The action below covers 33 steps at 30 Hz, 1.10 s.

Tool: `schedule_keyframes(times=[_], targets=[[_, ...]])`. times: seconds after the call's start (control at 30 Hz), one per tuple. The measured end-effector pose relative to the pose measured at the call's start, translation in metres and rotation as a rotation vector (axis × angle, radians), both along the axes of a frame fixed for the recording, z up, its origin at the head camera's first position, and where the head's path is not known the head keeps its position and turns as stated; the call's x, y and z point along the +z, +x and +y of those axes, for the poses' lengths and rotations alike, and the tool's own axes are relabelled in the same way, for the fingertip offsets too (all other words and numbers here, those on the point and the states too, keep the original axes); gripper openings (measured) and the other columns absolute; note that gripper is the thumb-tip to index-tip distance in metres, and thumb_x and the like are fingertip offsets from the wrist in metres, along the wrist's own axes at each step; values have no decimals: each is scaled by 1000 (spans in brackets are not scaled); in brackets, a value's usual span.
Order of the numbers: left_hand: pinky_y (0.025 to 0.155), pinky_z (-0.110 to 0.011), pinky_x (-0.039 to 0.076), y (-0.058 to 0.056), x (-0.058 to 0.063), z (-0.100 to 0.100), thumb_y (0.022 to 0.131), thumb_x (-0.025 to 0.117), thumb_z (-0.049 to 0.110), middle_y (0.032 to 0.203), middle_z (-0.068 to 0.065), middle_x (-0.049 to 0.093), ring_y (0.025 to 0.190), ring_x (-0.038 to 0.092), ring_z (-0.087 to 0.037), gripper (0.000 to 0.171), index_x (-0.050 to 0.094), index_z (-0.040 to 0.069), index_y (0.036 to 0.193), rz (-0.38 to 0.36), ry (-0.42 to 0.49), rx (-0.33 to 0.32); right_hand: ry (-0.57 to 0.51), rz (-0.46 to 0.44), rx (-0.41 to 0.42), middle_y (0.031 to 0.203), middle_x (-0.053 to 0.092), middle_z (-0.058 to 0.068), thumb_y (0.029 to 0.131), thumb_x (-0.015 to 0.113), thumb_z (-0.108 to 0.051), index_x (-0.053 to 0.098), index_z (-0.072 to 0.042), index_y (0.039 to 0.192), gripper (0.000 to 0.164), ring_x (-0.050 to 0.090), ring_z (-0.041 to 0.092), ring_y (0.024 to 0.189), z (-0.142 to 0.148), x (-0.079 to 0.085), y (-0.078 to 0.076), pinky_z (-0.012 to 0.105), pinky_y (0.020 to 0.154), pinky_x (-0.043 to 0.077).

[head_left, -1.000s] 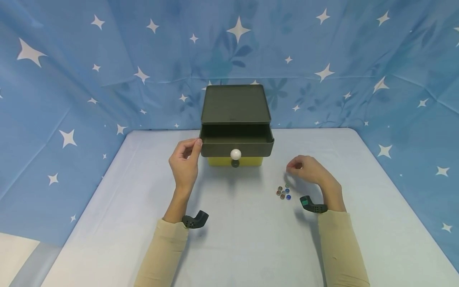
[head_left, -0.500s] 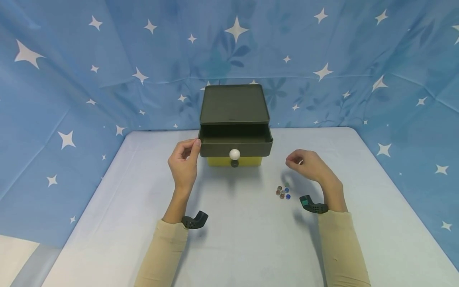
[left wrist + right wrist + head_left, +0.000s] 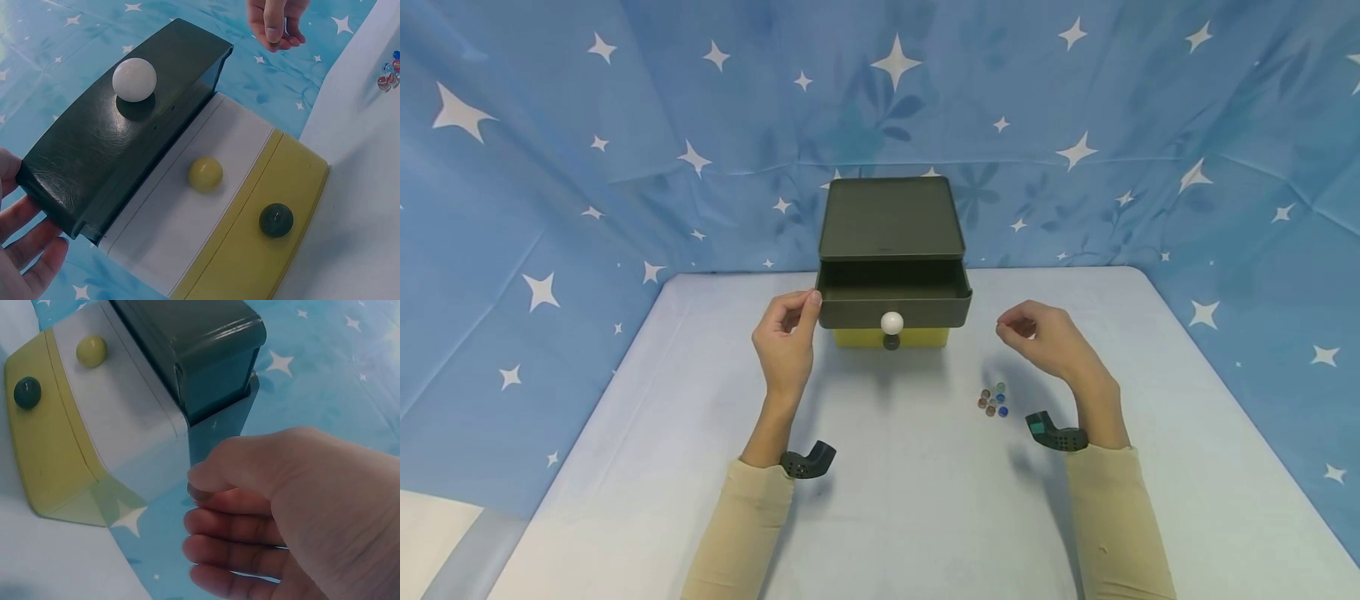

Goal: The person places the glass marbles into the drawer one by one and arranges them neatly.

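My left hand [image 3: 784,343] pinches the left front corner of the dark green top drawer [image 3: 853,314], which is pulled out from a small three-tier chest [image 3: 250,187]. A white round knob [image 3: 892,323] sits on that drawer's front. Its inside, as far as it shows in the head view, holds nothing. To the right of the chest, my right hand [image 3: 1048,337] hovers above the table, thumb and forefinger pinching a small brownish marble [image 3: 199,492]. Below it on the white tabletop lies a cluster of several glass marbles [image 3: 992,402], some blue, some reddish brown.
Under the green drawer are a white drawer [image 3: 169,206] with a yellow knob [image 3: 205,174] and a yellow drawer [image 3: 250,256] with a dark green knob [image 3: 276,220]. A blue star-patterned curtain [image 3: 760,108] hangs behind the table [image 3: 880,500].
My right hand has risen away from the marbles on the table, up toward the height of the drawer. My left hand stays at the drawer corner, and the drawer has not moved.
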State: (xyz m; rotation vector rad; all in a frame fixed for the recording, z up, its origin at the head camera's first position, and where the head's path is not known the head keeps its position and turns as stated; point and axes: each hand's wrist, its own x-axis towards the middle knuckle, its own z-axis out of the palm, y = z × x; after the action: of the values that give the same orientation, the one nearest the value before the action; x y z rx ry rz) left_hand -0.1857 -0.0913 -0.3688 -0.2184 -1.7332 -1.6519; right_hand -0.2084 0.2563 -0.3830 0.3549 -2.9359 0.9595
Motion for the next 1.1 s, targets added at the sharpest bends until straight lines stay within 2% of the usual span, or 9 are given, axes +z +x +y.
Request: schedule_keyframes(times=[0.33, 0.7, 0.87, 1.1], targets=[[78, -16, 53, 1, 0, -1, 93, 67, 0, 97, -29, 70, 83, 64, 2, 14, 69, -13, 97, -5, -10, 8, -11, 52, 12, 100, 72, 11, 100, 59, -29, 69, -7, 111, 27, 64, 26, 93, -2, 4, 3, 40, 79, 51], [79, -16, 54, 0, 1, 0, 93, 67, 0, 98, -29, 70, 83, 65, 3, 14, 69, -13, 96, 3, -7, 10, -78, 222, 13, 100, 73, 12, 99, 61, -23, 68, -5, 111, 23, 67, 27, 93, -11, 8, 7, 45, 83, 51], [78, -16, 54, 0, 0, 0, 93, 67, 2, 97, -29, 70, 81, 64, 4, 15, 69, -12, 96, -1, -8, 18, -87, 297, 11, 98, 73, 11, 98, 63, -20, 69, -5, 109, 20, 67, 25, 89, -15, 8, 8, 41, 79, 52], [78, -17, 54, 1, 1, 0, 93, 67, 0, 97, -29, 70, 82, 64, 2, 14, 69, -13, 96, 4, -7, 8, -84, 370, 59, 96, 73, 10, 98, 65, -17, 69, -4, 110, 18, 68, 25, 87, -21, 10, 9, 39, 76, 52]])
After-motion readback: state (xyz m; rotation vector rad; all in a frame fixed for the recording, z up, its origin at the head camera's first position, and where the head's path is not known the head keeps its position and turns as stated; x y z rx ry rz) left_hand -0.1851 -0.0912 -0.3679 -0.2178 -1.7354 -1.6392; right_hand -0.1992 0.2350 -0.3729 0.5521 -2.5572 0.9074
